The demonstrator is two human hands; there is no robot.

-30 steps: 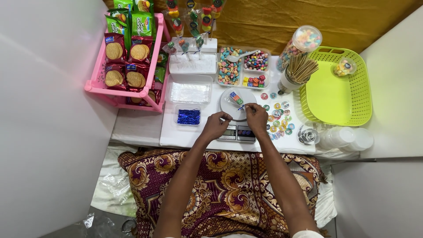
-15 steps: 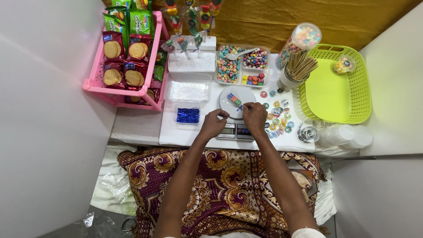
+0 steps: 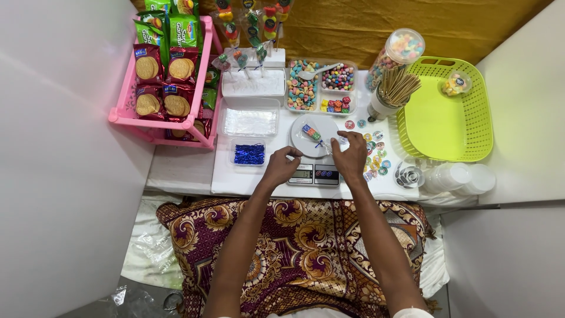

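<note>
I see the left hand (image 3: pixel 281 166) curled at the near left edge of the round white scale plate (image 3: pixel 301 139), fingertips pinched together, though on what I cannot tell, while the right hand (image 3: pixel 352 156) sits at the plate's right edge with fingers bent and closed at the tail of the small clear candy packet (image 3: pixel 313 133). That packet lies on the plate, tied with a blue twist tie, above the scale display (image 3: pixel 314 174). Left of the scale sits a tray of blue ties (image 3: pixel 249 154); round stickers (image 3: pixel 376 154) lie right of the right hand, and the green basket (image 3: pixel 447 141) is farther right.
</note>
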